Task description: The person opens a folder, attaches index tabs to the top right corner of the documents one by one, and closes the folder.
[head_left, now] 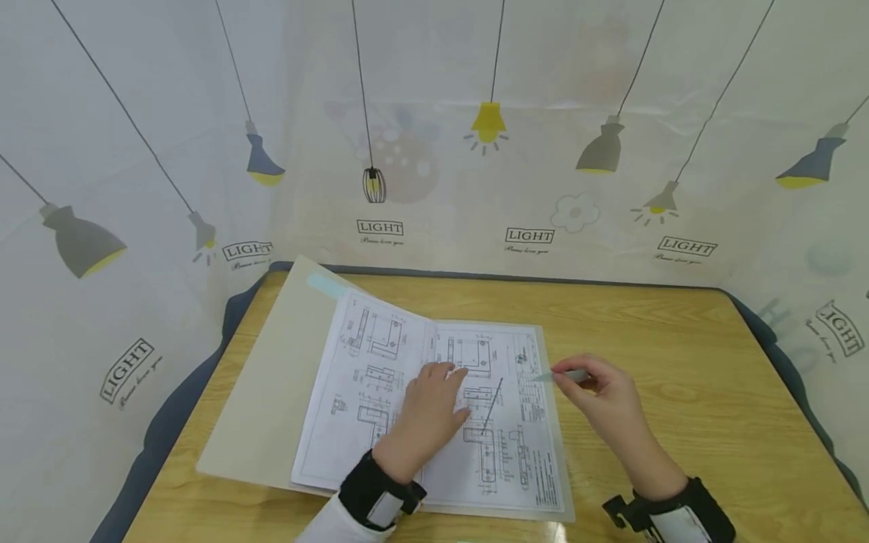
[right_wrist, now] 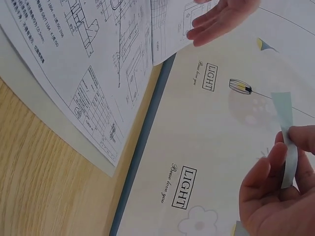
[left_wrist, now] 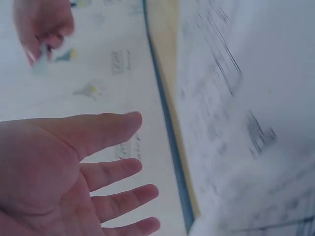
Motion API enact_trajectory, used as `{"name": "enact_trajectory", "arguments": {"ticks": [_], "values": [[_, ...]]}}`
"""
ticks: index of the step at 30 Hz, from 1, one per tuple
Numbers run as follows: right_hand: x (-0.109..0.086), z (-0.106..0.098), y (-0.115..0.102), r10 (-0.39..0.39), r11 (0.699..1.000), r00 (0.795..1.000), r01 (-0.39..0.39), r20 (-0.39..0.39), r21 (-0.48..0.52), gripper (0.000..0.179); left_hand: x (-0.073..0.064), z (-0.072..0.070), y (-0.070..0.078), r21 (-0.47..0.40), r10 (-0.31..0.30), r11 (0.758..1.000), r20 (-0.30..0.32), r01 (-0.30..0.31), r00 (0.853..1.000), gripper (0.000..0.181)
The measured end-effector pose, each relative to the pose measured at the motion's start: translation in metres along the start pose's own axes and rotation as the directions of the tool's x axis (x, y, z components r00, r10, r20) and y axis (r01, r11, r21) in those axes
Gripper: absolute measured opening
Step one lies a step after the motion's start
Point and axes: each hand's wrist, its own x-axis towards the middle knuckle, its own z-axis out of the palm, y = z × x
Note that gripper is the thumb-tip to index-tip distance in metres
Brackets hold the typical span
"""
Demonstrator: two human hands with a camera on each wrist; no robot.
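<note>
An open folder of technical drawings (head_left: 505, 452) lies on the table, its pages printed with part outlines and tables. Over the middle of the pages is my left hand (head_left: 434, 407), palm down with fingers spread; in the left wrist view its fingers (left_wrist: 120, 201) are extended and hold nothing. Just past the right edge of the folder, my right hand (head_left: 607, 396) pinches a pale blue-green paper strip (right_wrist: 290, 162) between thumb and fingers. The strip is slightly bent, with one end standing free above the fingertips. A dark line runs slantwise across the right page.
The folder's beige cover (head_left: 265, 407) is spread to the left, with a light blue strip (head_left: 326, 284) near its top. Beneath is a wood-grain table (head_left: 679, 354) with a dark edge. A pale curtain (head_left: 434, 75) printed with lamps surrounds it.
</note>
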Motion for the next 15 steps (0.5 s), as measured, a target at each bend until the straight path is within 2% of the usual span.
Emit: {"name": "enact_trajectory", "arguments": {"ticks": [4,8,11,15], "values": [[0.000,0.001,0.006,0.003,1.000,1.000,-0.002,0.013,-0.017,0.007,0.015,0.012,-0.019,0.065,-0.081,0.995,-0.013,0.081,0.997,0.055],[-0.001,0.002,0.011,-0.003,1.000,1.000,0.003,0.029,-0.012,0.008,0.019,0.020,-0.035,0.093,-0.149,0.985,0.015,0.147,0.989,0.055],[0.000,0.001,0.015,0.021,1.000,0.999,-0.021,0.047,-0.012,0.007,0.019,0.024,-0.041,0.097,-0.168,0.982,0.046,0.163,0.985,0.060],[0.002,0.000,0.022,0.117,0.993,0.988,-0.114,0.101,-0.034,0.011,0.018,0.026,-0.043,0.091,-0.170,0.982,0.074,0.163,0.983,0.068]]}}
